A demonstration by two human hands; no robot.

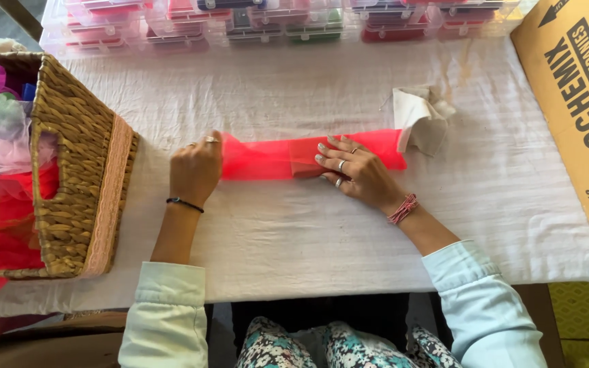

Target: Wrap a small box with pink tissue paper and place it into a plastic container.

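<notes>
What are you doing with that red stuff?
A person is working a strip of red net fabric on a table covered in white cloth. The left hand holds down one end, and the right hand presses flat on a folded part near the middle. A wicker basket of coloured fabric sits at the left, a cardboard box at the right.

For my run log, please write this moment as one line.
left hand: on red net strip end | right hand: flat on folded part | basket: left | cloth: right end
</notes>
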